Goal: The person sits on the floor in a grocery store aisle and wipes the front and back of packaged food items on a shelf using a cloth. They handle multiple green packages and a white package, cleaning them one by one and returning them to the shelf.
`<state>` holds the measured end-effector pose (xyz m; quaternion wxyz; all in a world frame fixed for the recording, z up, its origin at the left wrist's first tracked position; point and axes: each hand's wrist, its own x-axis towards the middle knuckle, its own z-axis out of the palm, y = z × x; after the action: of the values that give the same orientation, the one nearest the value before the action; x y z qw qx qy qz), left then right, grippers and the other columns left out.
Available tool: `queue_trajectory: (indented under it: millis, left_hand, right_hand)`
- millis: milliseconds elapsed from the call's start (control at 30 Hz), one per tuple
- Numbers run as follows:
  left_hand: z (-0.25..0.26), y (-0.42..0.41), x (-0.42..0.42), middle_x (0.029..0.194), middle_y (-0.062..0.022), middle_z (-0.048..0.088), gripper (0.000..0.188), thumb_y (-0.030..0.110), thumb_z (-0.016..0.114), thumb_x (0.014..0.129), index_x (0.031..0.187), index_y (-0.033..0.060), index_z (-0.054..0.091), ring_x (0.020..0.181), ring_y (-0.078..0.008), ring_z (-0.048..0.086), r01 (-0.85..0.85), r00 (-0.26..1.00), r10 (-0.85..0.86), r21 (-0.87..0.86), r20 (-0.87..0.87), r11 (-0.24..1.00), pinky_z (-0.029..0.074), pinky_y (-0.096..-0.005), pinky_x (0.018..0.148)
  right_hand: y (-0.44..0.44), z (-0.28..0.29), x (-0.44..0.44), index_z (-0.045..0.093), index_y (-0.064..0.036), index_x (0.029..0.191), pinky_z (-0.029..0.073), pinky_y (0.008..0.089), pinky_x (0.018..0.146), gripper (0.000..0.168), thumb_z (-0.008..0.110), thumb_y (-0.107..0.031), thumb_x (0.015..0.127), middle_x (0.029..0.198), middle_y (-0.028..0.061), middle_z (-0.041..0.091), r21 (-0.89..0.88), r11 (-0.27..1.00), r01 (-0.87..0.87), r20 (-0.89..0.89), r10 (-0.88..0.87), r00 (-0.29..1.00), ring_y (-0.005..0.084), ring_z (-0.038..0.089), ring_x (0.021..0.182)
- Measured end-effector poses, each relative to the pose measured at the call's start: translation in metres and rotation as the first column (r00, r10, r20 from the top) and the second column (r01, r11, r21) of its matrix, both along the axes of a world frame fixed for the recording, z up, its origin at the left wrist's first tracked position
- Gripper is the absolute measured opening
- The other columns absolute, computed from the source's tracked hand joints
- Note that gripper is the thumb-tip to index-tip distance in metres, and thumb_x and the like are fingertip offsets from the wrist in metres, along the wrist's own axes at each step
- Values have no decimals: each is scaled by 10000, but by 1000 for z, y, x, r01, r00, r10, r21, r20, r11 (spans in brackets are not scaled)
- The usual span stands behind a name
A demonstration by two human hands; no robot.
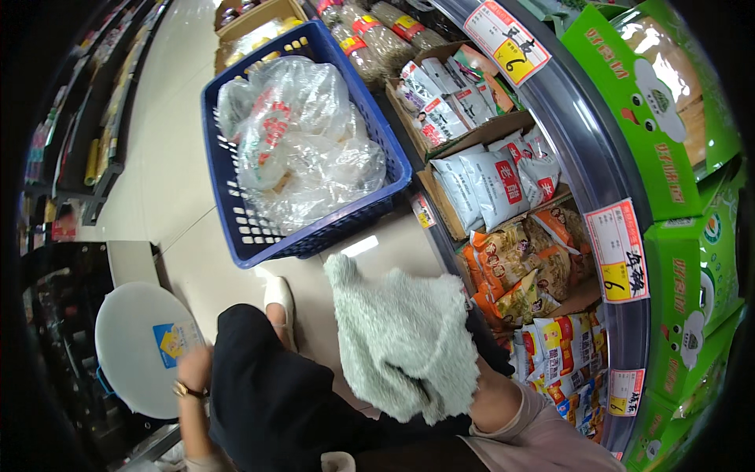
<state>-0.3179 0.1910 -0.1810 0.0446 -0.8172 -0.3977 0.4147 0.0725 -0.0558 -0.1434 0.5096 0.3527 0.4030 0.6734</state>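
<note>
A pale green fluffy cloth [407, 336] hangs from my right hand [485, 386], which is mostly hidden behind its folds. My left hand [194, 367], with a watch on the wrist, is beside my knee at the edge of a round white lid [141, 348]. The lid appears to top a tub or bucket and bears a blue and yellow label. Whether the fingers grip the rim or only rest there, I cannot tell. Beyond the cloth stands a blue plastic basket [307, 251] holding clear plastic bags [301, 141], some with red print.
To the right, a curved shelf edge [590, 147] carries price tags above cardboard boxes of white pouches [495, 177] and orange snack-like packets [501, 259]. Green cartons [637, 118] stand on the shelf above. Across the tiled floor [177, 147], stocked shelves [88, 118] line the left.
</note>
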Motion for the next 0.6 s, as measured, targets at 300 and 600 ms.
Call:
queue_trajectory:
  millis: [300,600]
  left_hand:
    - [62,-50,424,1117,-196,623,325,245,579,955,1177,8,592,1062,-345,619,744,458,-56,-347,887,571,496,-427,919]
    - [-137,-165,549,1147,-148,566,737,423,764,766,1299,-21,514,1069,-307,527,335,-42,-78,88,996,938,395,-409,925]
  right_hand:
    - [-41,-19,-5,382,2,1440,474,375,1028,500,452,-293,1043,1343,172,539,8,956,292,996,-34,84,241,579,1190]
    - [-157,15,-49,433,-16,1417,442,364,1050,460,445,-279,1040,1327,145,559,-513,400,759,364,903,-229,230,555,1216]
